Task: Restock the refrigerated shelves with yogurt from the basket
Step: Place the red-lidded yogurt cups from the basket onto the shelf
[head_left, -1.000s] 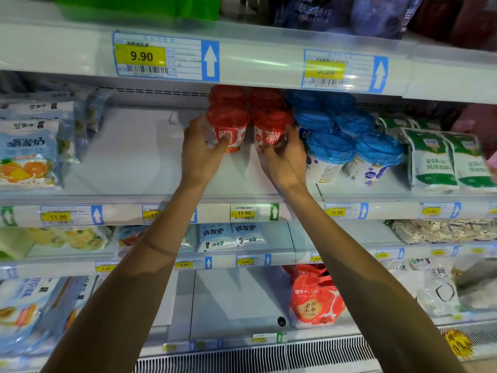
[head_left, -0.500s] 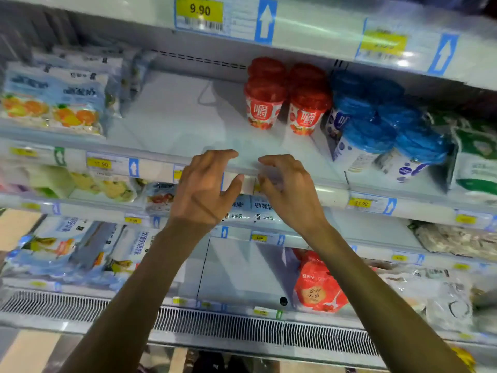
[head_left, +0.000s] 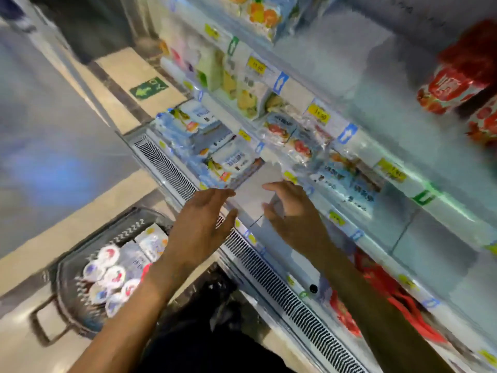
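A: In front of the refrigerated shelves [head_left: 349, 76], how do the hands look?
B: The left hand [head_left: 204, 224] and right hand [head_left: 294, 211] are both empty, with the fingers loosely apart.
A: And the yogurt?
B: The yogurt cups [head_left: 111, 277] fill the basket [head_left: 126, 227] on the floor at lower left. The red cups [head_left: 457, 84] stand on an upper shelf.

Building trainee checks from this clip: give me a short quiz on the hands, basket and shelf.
1. True or false: the left hand and the right hand both grip cups.
2. The dark plastic basket of round white-lidded yogurt cups sits: A on the floor; B on a shelf; C in a hand.
3. Fill in the colour: the lidded plastic cups on the upper shelf are ___.
Key: 1 false; 2 A; 3 red.
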